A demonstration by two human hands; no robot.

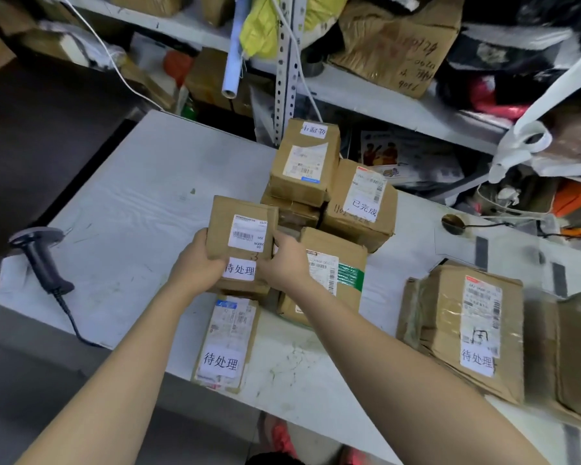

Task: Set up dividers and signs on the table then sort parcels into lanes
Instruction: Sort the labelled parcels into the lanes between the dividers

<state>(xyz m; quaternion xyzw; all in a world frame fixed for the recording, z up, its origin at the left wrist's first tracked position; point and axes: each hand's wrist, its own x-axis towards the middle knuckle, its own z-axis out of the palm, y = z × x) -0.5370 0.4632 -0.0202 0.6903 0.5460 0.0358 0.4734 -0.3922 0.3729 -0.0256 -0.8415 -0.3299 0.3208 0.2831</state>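
Observation:
I hold a small brown parcel (241, 226) with a white handwritten sign above the middle of the white table (131, 203). My left hand (200, 260) grips its left side and my right hand (284, 260) grips its right side. Below it lies a flat parcel (227, 344) with the same kind of sign near the front edge. Behind and to the right stand a tall parcel (304, 159) on a stack, a parcel (359, 203) with another sign, and a parcel with green tape (332, 270). A larger signed parcel (467, 330) lies at the right.
A black barcode scanner (42, 260) with its cable lies on the table's left side. Flattened cardboard (571, 350) sits at the far right. Cluttered metal shelves (399, 105) with boxes and bags run behind the table. A tape roll (453, 223) lies near the back right.

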